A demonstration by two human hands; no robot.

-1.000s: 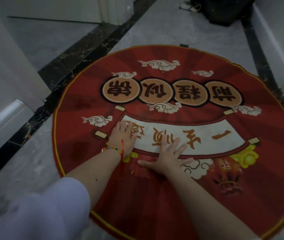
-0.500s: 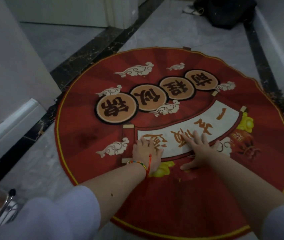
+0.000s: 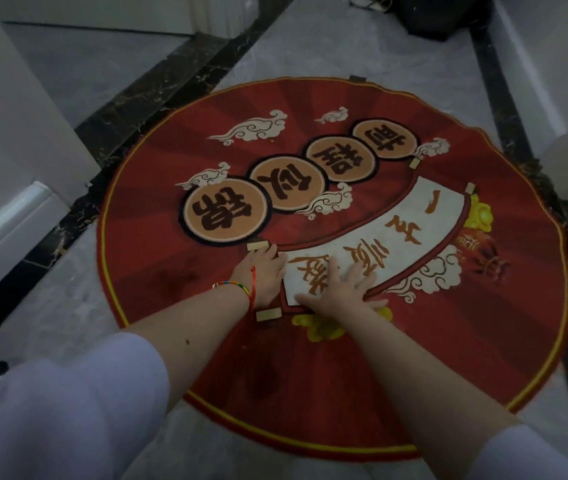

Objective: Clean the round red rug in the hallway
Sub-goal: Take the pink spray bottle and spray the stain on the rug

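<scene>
The rug (image 3: 310,358) is lying flat on the grey hallway floor (image 3: 50,317), filling the middle of the view, its 9 o'clock edge nearing the dark marble strip (image 3: 78,216). Both hands are pressing on it palm down, fingers straight and spread, gripping nothing: the left hand (image 3: 261,275) at about 8 o'clock of the rug's centre, the right hand (image 3: 341,289) just beside it on the white scroll print (image 3: 414,237). No cloth or brush is showing. The risk, judging from the smooth floor, is the rug sliding or bunching under the palms, and bare hands are likely shifting dirt rather than lifting it.
</scene>
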